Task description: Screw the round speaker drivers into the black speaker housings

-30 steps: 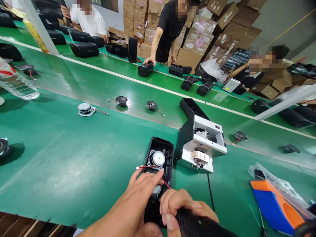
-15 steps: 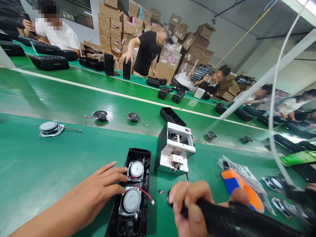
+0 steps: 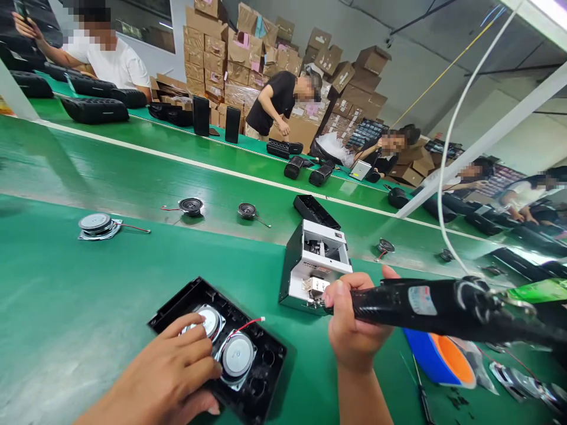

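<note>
My left hand (image 3: 177,366) grips the near left side of a black speaker housing (image 3: 181,302), its fingers curled over the rim and a speaker. That silver-backed speaker (image 3: 213,320) is partly hidden by the fingers. Beside it in the housing sits a second speaker (image 3: 238,355), with a red wire (image 3: 243,324) and white plug near it. My right hand (image 3: 357,324) is wrapped around a black electric screwdriver (image 3: 398,302), held level. Its tip end is at the front of a white and black screw feeder (image 3: 295,277); whether they touch I cannot tell.
A loose speaker (image 3: 97,224) lies at left on the green bench. Further speakers (image 3: 191,205) and a black housing (image 3: 316,209) rest on the belt beyond. At right are a blue and orange tray (image 3: 436,357) and a thin screwdriver (image 3: 424,401). Co-workers (image 3: 277,103) stand across.
My left hand has turned the housing so its far end swings left. My right hand has raised the electric screwdriver to the screw feeder. A co-worker's hand has left the upright black speaker.
</note>
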`<state>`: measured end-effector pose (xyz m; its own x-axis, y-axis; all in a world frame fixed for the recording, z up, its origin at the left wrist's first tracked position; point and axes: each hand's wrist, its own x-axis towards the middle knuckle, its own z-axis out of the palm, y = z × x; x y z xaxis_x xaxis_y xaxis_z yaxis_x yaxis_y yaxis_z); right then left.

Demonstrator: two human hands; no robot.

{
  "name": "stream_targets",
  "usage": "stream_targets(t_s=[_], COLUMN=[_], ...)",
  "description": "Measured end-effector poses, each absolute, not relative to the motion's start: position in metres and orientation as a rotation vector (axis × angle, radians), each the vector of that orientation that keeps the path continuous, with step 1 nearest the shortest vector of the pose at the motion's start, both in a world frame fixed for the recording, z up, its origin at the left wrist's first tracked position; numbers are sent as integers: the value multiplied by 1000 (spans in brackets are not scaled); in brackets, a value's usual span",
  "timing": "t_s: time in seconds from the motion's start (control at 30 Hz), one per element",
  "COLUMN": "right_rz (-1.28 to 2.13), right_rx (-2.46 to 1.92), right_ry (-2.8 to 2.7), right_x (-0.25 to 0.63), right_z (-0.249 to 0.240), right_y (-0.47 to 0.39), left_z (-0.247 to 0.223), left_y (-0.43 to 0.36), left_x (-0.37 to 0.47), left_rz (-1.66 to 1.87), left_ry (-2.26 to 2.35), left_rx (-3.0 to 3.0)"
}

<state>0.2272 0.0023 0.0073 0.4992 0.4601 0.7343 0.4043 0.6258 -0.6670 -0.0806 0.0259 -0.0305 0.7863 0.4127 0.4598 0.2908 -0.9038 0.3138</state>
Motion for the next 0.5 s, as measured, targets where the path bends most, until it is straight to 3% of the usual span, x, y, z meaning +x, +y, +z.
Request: stream_targets(t_s=[0.33, 0.5], right_rz=[137, 459], right_rx=[-894, -771], right_ry=[-965, -1308], right_x=[207, 206], right_z=[31, 30], right_y=[-45, -71], left_z=[-59, -48], left_y=[-27, -27], left_x=[-28, -23], left_rz=[1182, 1136], left_ry=[974, 1063], left_rx=[2546, 2581])
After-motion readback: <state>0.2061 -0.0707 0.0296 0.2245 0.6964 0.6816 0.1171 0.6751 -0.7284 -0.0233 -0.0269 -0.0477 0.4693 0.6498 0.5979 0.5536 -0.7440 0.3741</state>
